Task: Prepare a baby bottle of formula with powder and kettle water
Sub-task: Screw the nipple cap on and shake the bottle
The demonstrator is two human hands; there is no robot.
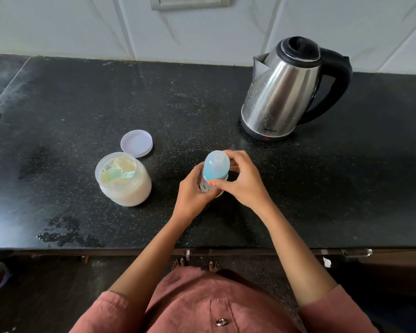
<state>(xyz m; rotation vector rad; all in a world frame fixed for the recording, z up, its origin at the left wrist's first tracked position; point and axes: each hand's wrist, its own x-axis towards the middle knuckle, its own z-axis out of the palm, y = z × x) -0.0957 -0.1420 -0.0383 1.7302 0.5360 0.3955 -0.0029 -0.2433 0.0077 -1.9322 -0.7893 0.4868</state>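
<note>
- The baby bottle (213, 173) is standing upright on the black speckled tabletop (226, 104), near the front edge, between the person's two hands.
- The left hand (192, 189) is wrapping its grip round the bottle's lower body from the left, with the fingers curling behind it.
- The right hand (243, 181) is closing its grip on the bottle's top. The thumb is pressing the near side at the blue collar, and the fingers are curving round the far side of the clear cap (217, 159).
- Both hands are covering most of the bottle's body, so what it is holding cannot be told.
- The powder jar (127, 191) is sitting open to the left of the bottle, apart from the left hand, with a green scoop (120, 175) lying on the pale powder.
- The jar's lid (136, 143) is lying upturned just behind the jar.
- The kettle (281, 92) is standing at the back right, well apart from the bottle. Its top is closed, its spout is pointing left and its black handle is facing right.
- A wet patch (65, 234) is glistening on the front left of the tabletop.
- A switch plate (190, 2) is showing on the white tiled wall (58, 25) behind.
</note>
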